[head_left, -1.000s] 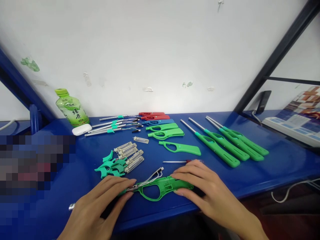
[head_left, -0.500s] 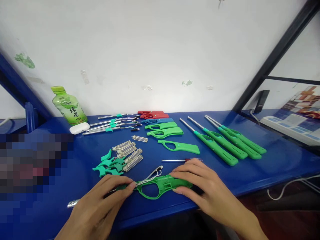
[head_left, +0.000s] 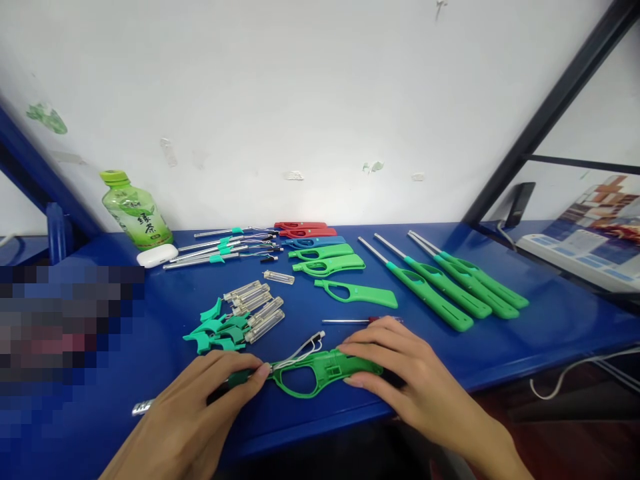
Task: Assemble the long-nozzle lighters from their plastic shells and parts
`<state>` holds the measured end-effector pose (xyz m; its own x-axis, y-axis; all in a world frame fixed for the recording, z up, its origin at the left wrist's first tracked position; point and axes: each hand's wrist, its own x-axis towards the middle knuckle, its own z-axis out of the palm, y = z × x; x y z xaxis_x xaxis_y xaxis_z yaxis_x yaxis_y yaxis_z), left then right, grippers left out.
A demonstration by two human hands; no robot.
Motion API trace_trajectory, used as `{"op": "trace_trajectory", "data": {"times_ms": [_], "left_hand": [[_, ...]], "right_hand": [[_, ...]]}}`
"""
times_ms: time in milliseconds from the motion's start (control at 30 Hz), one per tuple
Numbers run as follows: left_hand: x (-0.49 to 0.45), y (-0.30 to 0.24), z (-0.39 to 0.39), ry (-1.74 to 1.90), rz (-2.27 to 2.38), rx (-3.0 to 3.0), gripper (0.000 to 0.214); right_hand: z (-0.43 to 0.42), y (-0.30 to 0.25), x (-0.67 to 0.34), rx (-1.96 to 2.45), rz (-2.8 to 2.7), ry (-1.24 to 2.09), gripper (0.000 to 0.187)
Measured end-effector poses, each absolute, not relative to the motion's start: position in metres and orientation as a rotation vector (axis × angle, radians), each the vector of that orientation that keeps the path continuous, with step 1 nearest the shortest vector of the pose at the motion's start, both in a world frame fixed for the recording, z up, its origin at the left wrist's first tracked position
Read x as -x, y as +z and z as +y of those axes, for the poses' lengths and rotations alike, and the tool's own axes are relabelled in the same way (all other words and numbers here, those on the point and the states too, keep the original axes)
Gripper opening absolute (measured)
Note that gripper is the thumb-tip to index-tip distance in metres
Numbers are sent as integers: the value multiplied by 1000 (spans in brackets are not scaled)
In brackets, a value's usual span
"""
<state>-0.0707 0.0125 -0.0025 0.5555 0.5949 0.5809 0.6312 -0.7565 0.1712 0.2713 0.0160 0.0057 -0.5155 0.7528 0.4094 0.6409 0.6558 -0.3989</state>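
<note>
A green lighter handle shell (head_left: pixel 320 372) lies near the front edge of the blue table (head_left: pixel 540 327), with white wires (head_left: pixel 300 350) curling out of its left end. My right hand (head_left: pixel 400 370) pinches the shell's right end between thumb and fingers. My left hand (head_left: pixel 210 400) is closed round a metal tube (head_left: pixel 143 406) with a green collar that meets the shell's left end. A thin screwdriver (head_left: pixel 350 321) lies just beyond my right hand.
Behind lie several teal triggers with clear gas tanks (head_left: pixel 240 317), metal tubes with wires (head_left: pixel 220 250), red, blue and green handle shells (head_left: pixel 320 253), one loose green shell (head_left: pixel 357 293) and several assembled green lighters (head_left: pixel 445 287). A green tea bottle (head_left: pixel 135 213) and white case (head_left: pixel 157 255) stand back left.
My left hand has slid left along the metal tube, so more of the tube's tip shows beyond it. The shell and my right hand have stayed put.
</note>
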Motion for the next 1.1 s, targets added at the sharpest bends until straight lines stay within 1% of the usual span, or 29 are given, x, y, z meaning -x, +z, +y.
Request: {"op": "trace_trajectory", "data": {"times_ms": [267, 433, 700, 967, 1100], "left_hand": [[76, -3, 11, -923, -1078, 2719, 35], [79, -6, 8, -842, -1134, 2685, 31], [64, -2, 8, -1032, -1189, 2692, 25], [62, -6, 7, -1027, -1206, 2656, 24], [64, -9, 8, -940, -1192, 2660, 27]], "right_hand": [[16, 4, -272, 1078, -2327, 277, 24], [16, 5, -272, 1082, -2322, 287, 25], [16, 6, -271, 1041, -2342, 234, 25], [15, 5, -271, 1070, -2299, 303, 23], [14, 12, -269, 1120, -2283, 302, 29]]}}
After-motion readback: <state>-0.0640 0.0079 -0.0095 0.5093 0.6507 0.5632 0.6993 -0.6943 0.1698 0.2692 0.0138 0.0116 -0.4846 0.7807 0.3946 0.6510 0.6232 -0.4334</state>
